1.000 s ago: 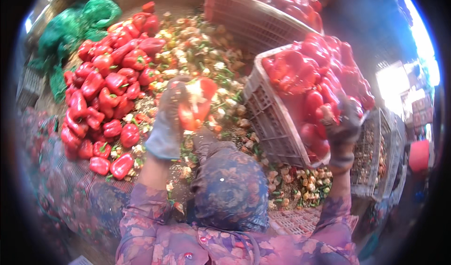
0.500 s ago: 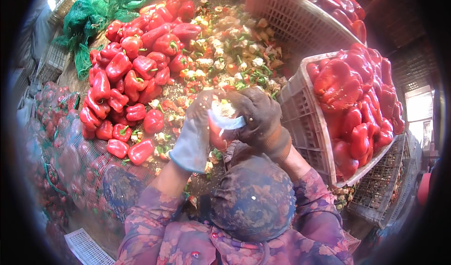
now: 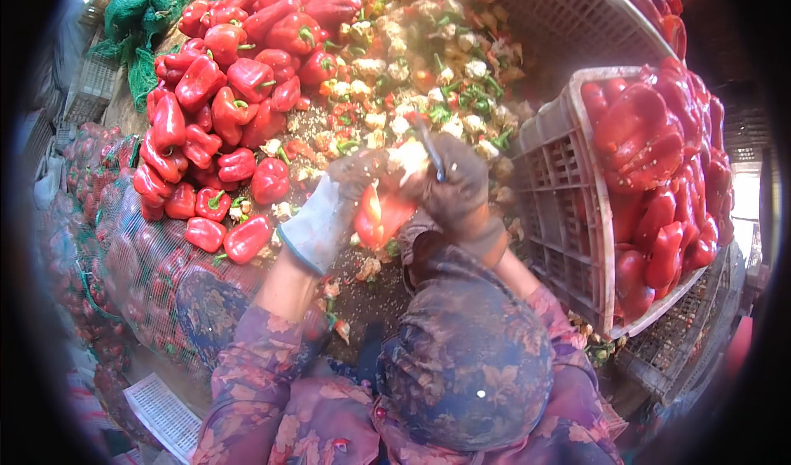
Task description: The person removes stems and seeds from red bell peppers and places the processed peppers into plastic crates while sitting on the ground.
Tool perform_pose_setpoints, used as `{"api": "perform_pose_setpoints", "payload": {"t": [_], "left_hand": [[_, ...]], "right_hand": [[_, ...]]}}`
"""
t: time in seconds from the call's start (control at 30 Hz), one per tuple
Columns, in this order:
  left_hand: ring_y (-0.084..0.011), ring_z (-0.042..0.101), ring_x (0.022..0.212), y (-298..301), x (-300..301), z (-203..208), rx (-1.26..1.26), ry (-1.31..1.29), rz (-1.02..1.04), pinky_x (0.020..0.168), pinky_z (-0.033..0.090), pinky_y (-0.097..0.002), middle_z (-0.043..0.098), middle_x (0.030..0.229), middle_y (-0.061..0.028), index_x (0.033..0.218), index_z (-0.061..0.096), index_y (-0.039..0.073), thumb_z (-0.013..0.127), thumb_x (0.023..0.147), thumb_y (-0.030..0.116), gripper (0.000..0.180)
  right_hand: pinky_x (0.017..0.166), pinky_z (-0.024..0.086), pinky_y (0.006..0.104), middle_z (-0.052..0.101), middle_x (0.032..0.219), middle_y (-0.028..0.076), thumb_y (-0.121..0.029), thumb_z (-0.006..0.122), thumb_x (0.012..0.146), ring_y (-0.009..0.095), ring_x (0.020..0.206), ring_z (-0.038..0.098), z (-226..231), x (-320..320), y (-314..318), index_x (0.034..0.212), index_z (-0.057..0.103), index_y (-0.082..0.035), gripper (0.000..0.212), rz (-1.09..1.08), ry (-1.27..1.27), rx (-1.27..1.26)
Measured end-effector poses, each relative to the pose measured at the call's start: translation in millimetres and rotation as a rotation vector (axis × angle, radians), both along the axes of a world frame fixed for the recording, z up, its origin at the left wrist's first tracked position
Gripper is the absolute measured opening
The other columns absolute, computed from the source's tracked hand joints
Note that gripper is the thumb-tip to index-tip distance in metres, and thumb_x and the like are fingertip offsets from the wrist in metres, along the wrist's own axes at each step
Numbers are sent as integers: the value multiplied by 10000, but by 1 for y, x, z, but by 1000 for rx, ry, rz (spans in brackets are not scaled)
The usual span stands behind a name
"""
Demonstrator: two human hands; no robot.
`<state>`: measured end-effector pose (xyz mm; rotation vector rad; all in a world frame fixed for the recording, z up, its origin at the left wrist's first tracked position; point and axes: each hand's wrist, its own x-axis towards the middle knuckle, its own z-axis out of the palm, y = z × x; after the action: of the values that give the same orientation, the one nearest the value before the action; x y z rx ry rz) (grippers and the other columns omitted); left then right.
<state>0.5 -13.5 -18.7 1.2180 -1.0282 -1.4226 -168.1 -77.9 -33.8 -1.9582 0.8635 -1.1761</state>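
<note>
My left hand [image 3: 323,211], in a pale glove with a darkened finger end, closes on a red bell pepper [image 3: 384,224] above the floor. A yellowish streak shows on the pepper's near side. Its pale seed core [image 3: 409,158] is exposed at the top, between both hands. In a dark, dirty glove, my right hand [image 3: 461,186] is closed on a small knife [image 3: 432,149]; the thin blade stands edge-on, tip pointing away, beside the core. The handle is hidden in the fingers. Whether the core is still attached to the pepper I cannot tell.
Whole red peppers [image 3: 235,111] lie heaped at left, beside green netting [image 3: 148,16] and full mesh sacks [image 3: 156,259]. Cut cores and stems [image 3: 445,78] cover the floor ahead. A crate [image 3: 568,218] of cored peppers [image 3: 651,152] stands close right. My floral-clothed knees [image 3: 470,350] are below.
The knife has swung from broadside across the pepper to upright and edge-on at its top. More of the pepper's red side shows. The whole view has shifted slightly.
</note>
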Motion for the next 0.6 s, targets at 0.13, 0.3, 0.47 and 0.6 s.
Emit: {"api": "perform_pose_setpoints", "payload": {"t": [0.13,0.3,0.47,0.6], "left_hand": [[-153,627,910,9,3,-11,292,416,101,829,518,-292,639,1004,-50,1142,622,42,620,925,359,384],[-170,618,990,18,19,-29,239,221,195,845,528,-313,623,1120,-95,1234,553,23,583,906,528,603],[-167,603,1017,20,6,-34,93,8,153,875,510,-313,614,1146,-102,1263,510,10,479,937,587,663],[-169,608,951,19,-2,-60,268,588,158,854,499,-300,620,1083,-68,1235,520,19,485,978,472,523]], "right_hand": [[664,513,386,610,832,120,-122,702,766,287,743,607,-46,-1,-25,1049,645,-59,296,-163,187,68],[672,530,327,661,870,97,-187,779,757,190,767,630,-52,-42,-36,1055,651,-44,355,-266,358,9],[639,522,345,650,791,79,-250,780,754,197,705,641,1,7,8,989,649,-73,322,36,152,451],[645,518,394,634,763,102,-233,718,749,303,710,642,-2,10,3,959,652,-131,243,329,201,270]]}}
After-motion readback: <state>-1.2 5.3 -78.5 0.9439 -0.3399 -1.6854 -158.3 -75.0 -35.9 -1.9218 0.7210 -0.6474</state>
